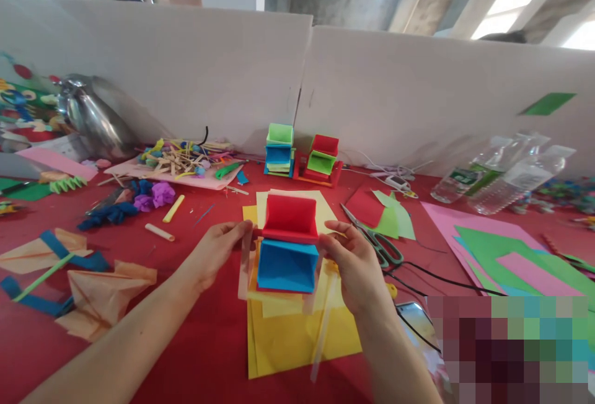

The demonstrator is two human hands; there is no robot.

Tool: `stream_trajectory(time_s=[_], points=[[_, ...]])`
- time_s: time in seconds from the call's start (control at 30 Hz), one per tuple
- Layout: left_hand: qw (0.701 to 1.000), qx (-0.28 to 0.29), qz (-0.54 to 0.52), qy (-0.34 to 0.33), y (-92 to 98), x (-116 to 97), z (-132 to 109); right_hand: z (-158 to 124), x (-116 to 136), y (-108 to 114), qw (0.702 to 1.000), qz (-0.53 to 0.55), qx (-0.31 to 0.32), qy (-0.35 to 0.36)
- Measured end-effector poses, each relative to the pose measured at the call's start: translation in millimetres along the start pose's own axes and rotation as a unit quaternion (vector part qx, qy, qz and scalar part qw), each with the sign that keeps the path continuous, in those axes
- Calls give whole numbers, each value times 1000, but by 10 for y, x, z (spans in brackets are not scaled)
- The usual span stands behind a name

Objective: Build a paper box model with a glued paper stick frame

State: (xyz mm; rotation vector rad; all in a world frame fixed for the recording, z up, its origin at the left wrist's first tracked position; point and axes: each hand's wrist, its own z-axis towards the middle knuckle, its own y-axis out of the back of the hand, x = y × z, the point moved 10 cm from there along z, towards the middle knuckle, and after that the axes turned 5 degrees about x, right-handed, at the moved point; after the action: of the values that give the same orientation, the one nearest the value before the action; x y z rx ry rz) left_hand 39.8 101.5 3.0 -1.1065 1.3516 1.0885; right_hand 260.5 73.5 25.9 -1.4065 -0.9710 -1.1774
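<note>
In the middle are stacked folded-paper boxes, a red box [290, 217] above a blue box [286, 266], with their open sides toward me. My left hand [227, 243] pinches the stack's left side with thumb and finger. On the right side, my right hand [351, 255] grips it near the seam between red and blue. Pale translucent strips [244, 267] hang beside both sides; their kind is unclear. Beneath lie yellow paper sheets [274, 342] and a cream sheet [323, 202]. A thin translucent stick [320, 336] rests over the yellow paper.
Two similar paper stacks, one green-blue [279, 153] and one red-green [322, 159], stand at the back. Scissors [383, 246], a phone [413, 314] and a black cable [455, 280] lie right. Plastic bottles [515, 175] and a metal jug [95, 116] stand farther out. Orange crumpled paper [105, 295] lies left.
</note>
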Motion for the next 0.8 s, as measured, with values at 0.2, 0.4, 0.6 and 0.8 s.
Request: stream_trajectory(time_s=[0.2, 0.4, 0.6, 0.8], points=[[994, 36, -96, 32, -75, 123, 1, 5, -44, -19, 1000, 2, 8, -17], [993, 2, -109, 33, -18, 161, 2, -4, -85, -43, 999, 17, 21, -24], [993, 6, -119, 22, -45, 152, 3, -1, -82, -53, 999, 22, 25, -12], [992, -7, -123, 14, -29, 143, -6, -11, -88, -71, 999, 38, 36, -12]])
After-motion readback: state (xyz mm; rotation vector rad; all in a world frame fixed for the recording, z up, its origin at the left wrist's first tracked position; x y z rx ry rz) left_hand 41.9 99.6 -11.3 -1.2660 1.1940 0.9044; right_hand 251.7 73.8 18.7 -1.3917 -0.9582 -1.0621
